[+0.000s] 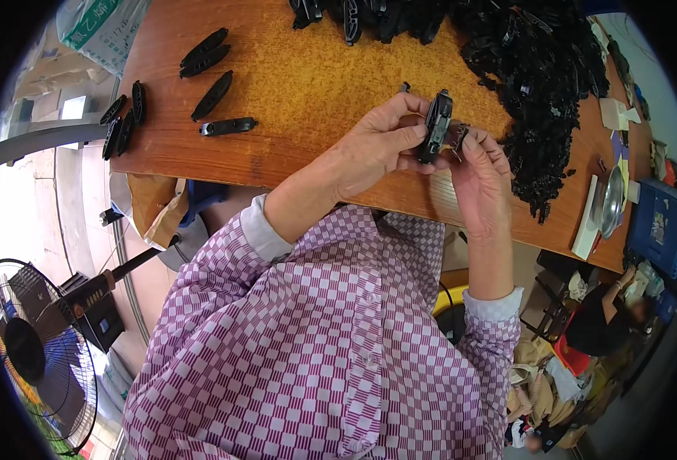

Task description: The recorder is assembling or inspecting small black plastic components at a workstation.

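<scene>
Over the table's near edge, my left hand (381, 142) is closed around a black oblong plastic part (435, 130), held upright between thumb and fingers. My right hand (483, 172) is just beside it, its thumb and fingers pinching a small dark piece (456, 138) close to the oblong part. Whether the two pieces touch, I cannot tell. Several similar black oblong parts lie on the table to the left, among them a single one (212, 96) tilted and another (229, 126) lying sideways near the edge.
A large heap of small black parts (542, 100) covers the right of the wooden table (292, 84), with more along the back. A metal dish (613, 201) sits at the far right. A fan (36, 353) stands at lower left. Another person (603, 318) is at the right.
</scene>
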The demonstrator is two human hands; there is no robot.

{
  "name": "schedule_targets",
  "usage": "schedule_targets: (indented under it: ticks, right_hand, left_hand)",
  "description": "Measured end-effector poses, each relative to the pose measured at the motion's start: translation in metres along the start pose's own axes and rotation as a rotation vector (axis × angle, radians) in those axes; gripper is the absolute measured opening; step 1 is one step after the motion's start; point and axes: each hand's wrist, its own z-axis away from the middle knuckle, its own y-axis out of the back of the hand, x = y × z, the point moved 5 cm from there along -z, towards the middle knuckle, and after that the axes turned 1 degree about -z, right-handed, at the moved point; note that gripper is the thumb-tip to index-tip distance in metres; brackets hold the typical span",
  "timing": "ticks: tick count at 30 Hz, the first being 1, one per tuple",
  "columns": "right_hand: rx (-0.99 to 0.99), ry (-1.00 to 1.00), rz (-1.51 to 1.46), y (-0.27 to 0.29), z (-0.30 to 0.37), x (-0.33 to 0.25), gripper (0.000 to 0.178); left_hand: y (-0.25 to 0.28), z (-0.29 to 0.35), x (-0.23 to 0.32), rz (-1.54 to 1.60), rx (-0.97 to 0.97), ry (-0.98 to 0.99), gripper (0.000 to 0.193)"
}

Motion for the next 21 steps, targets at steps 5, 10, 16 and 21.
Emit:
schedule_targets:
  ticks: [5, 10, 16, 21]
  right_hand:
    - [0.035, 0.042, 0.136, 0.024, -0.001, -0.002, 0.008]
    - [0.104, 0.029, 0.202, 0.049, -0.002, 0.003, 0.006]
    - [0.087, -0.014, 0.179, 0.031, -0.008, 0.012, 0.003]
    - [0.081, -0.033, 0.148, 0.028, -0.012, 0.014, 0.005]
  left_hand:
    - [0.063, 0.046, 0.065, -1.283, 0.346, -0.289, 0.022]
    - [0.085, 0.084, 0.124, -2.041, 0.671, -0.468, 0.022]
    - [0.079, 0.023, 0.134, -1.988, 0.643, -0.662, 0.024]
    - [0.102, -0.038, 0.162, -1.878, 0.797, -0.384, 0.050]
